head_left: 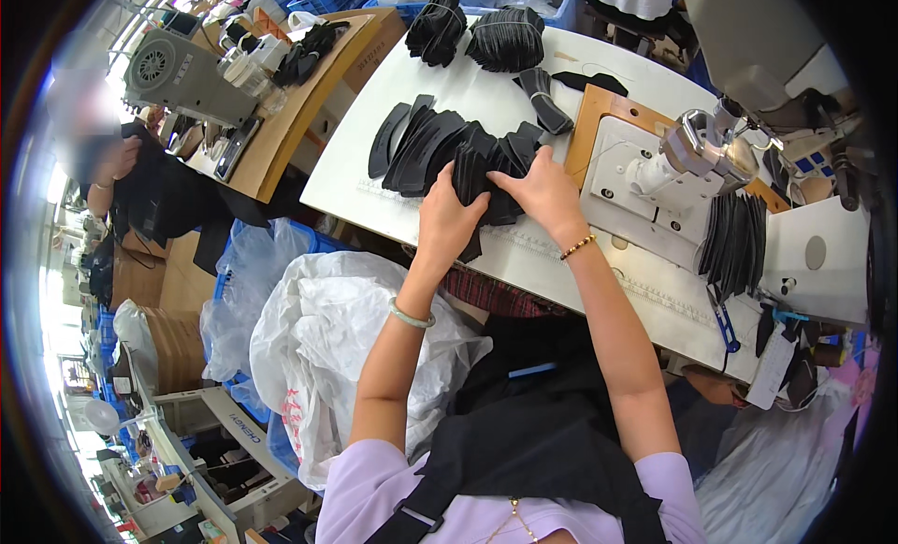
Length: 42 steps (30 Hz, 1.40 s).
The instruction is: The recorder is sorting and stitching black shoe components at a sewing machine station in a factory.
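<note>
Thin, curved black pieces, perhaps fabric or leather, lie fanned in an overlapping row (423,153) on the white table (351,174). My left hand (449,224) is closed around an upright stack of these pieces (470,170), its thumb on the near side. Just to the right, my right hand (547,196) grips the adjoining pieces (516,153) between thumb and fingers; some fingertips are hidden behind them. The two thumbs point toward each other across the stack.
Tied black bundles (505,39) sit at the table's far edge, and a smaller one (544,104) lies nearer. At right stands a sewing machine (687,156), with more black pieces (734,245) and blue-handled snips (722,324). A white sack (327,333) bulges below left. Another person (126,165) is at far left.
</note>
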Tool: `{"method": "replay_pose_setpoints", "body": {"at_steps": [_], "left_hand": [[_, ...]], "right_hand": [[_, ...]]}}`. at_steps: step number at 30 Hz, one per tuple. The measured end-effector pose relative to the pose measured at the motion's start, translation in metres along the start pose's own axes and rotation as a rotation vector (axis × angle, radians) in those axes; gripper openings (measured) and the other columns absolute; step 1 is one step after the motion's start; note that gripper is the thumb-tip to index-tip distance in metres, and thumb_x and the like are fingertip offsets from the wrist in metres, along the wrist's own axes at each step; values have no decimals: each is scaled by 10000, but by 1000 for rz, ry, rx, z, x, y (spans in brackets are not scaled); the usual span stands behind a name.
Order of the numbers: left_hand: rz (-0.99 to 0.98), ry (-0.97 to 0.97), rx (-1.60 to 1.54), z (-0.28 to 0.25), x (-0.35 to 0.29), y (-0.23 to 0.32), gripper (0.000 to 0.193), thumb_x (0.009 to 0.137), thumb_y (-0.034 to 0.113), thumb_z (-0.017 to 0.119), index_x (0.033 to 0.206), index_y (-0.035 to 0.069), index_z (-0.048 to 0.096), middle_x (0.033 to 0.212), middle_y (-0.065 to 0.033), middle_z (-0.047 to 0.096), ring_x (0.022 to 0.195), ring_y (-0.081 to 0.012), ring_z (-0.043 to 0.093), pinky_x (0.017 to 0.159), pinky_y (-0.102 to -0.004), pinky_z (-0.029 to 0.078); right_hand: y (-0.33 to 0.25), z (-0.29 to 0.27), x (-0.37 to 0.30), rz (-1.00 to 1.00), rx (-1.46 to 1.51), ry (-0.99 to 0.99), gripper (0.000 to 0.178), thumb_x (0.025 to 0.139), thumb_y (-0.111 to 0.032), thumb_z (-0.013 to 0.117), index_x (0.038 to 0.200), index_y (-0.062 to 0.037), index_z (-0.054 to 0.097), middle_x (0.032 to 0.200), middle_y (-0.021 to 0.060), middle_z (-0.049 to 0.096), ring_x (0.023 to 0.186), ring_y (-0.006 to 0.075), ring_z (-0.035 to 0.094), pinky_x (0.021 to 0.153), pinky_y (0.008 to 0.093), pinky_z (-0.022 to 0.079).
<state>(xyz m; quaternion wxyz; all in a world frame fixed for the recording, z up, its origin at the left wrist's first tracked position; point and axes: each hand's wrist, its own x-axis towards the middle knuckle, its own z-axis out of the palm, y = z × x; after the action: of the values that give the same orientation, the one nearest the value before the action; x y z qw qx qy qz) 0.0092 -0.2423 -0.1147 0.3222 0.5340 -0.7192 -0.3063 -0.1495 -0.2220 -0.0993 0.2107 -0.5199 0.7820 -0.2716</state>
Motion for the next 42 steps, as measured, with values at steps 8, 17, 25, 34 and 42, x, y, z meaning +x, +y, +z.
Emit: {"method": "replay_pose_setpoints", "body": {"at_steps": [8,17,25,34,42], "left_hand": [[68,-13,102,1,-2,2,672,737,169,732,1277,-99,436,1101,-268,624,1030,-361,620,885,-377,483],[20,-4,-28,3,-3,-10,693,757,205,710,1309,-77,401,1111,-297,589,1025,-421,583,900,-421,463],[-9,3,-65,4,-3,-5,668,766,192,706,1285,-108,410,1094,-321,597,1025,-436,589,895,-422,466],[-8,-3,-135,0,-3,-6,634,771,156,706,1270,-112,420,1054,-293,626,992,-401,625,860,-393,492],[58,27,-473,-5,-18,0,468,794,76,708,1176,-73,484,1003,-170,667,882,-207,650,789,-312,510]], "right_hand": [[18,-9,3,-40,-10,-100,549,724,-428,675,984,52,620,911,234,677,891,356,668,794,417,516],[26,-29,-17,55,108,43,486,793,-386,594,967,68,609,866,270,664,877,405,646,810,434,496],[18,-5,-10,-147,80,211,746,697,-480,759,1051,129,512,981,267,642,936,415,628,819,438,507],[23,-1,-9,-24,110,97,415,740,-251,629,968,78,520,788,183,657,733,314,664,689,401,512],[31,-19,-34,129,1527,-195,235,776,-23,587,994,-3,502,721,61,551,549,142,571,637,324,527]]}}
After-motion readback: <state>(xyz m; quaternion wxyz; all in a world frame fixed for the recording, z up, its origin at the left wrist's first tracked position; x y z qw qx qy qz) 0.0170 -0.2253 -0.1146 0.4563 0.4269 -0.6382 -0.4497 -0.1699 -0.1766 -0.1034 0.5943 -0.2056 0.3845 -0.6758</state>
